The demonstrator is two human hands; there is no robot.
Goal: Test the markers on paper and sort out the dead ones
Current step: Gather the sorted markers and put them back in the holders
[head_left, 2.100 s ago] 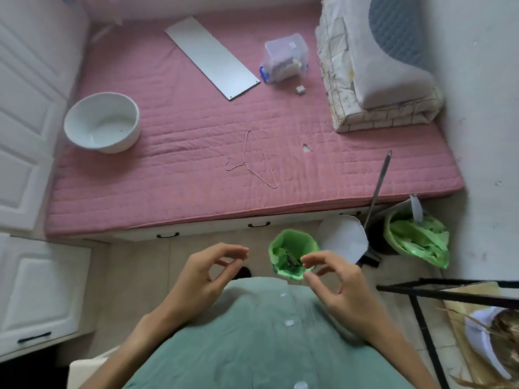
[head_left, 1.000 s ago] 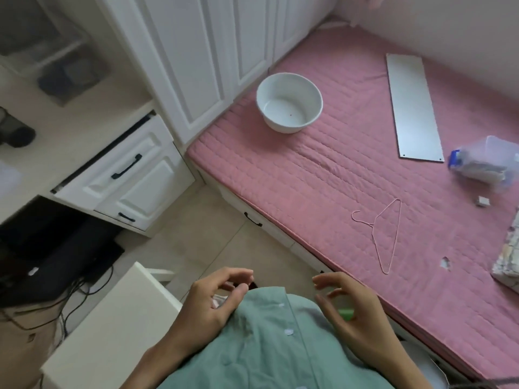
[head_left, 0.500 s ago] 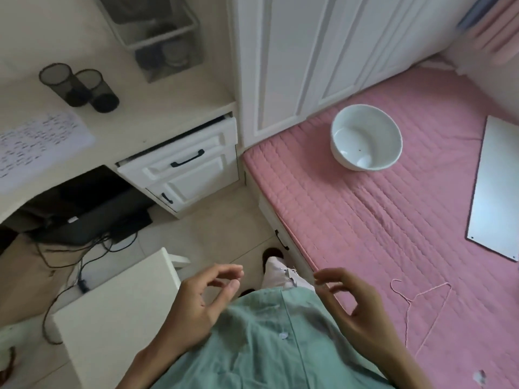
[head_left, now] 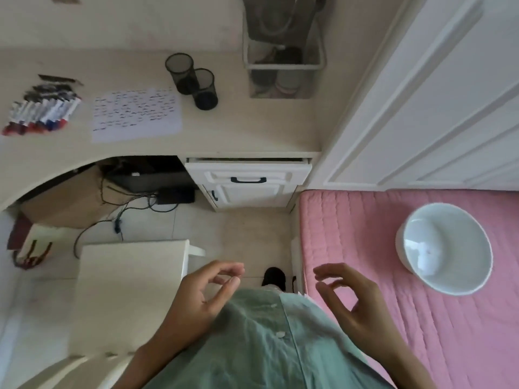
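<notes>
Two empty hands, left hand (head_left: 207, 293) and right hand (head_left: 354, 301), fingers loosely curled; markers (head_left: 42, 112) beside scribbled paper (head_left: 136, 113) on desk (head_left: 238, 130); likely light, stiff, best pinched mid-barrel.

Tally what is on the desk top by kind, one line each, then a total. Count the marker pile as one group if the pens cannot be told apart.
Pile of markers, pens too blurred to count singly: 1
Sheet of paper with test strokes: 1
Black mesh pen cups: 2
White wire rack: 1
Total: 5
</notes>
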